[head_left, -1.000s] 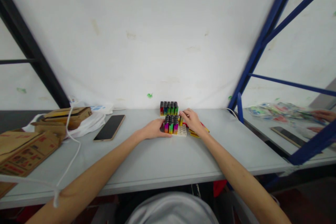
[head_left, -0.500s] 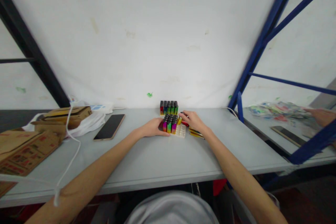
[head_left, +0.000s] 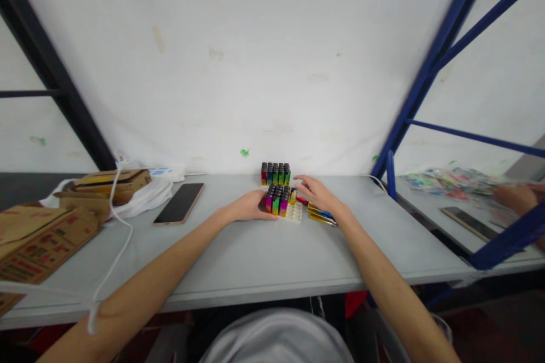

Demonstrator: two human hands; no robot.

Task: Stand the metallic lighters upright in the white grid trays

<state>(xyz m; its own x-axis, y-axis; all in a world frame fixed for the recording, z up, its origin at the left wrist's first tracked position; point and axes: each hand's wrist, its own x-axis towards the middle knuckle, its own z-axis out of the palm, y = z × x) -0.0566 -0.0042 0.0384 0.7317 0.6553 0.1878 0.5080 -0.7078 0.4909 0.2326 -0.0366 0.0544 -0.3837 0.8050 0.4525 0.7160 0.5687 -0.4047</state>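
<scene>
My left hand (head_left: 248, 206) grips the left side of a pale lighter tray (head_left: 294, 215), its thumb along the front. Upright lighters (head_left: 276, 203) in purple, green and other bright colours fill the tray's left part; empty slots show on the right. One yellow lighter (head_left: 293, 197) stands upright beside them at the back. Just right of it, my right hand (head_left: 317, 191) hovers with fingers apart and nothing in them. Loose lighters (head_left: 320, 215), yellow and blue, lie under and in front of that hand. A red one is partly hidden by the fingers.
Behind stands another block of upright lighters (head_left: 276, 173) near the wall. A phone (head_left: 179, 203) lies to the left, with cardboard boxes (head_left: 38, 238) and a white cable (head_left: 121, 227) farther left. At right, past a blue frame (head_left: 409, 108), another person's hand (head_left: 517, 197) is near plastic packets (head_left: 455, 180).
My right hand has let go of the yellow lighter, which now stands upright in the tray, and has drawn slightly right with its fingers opened. My left hand keeps its hold.
</scene>
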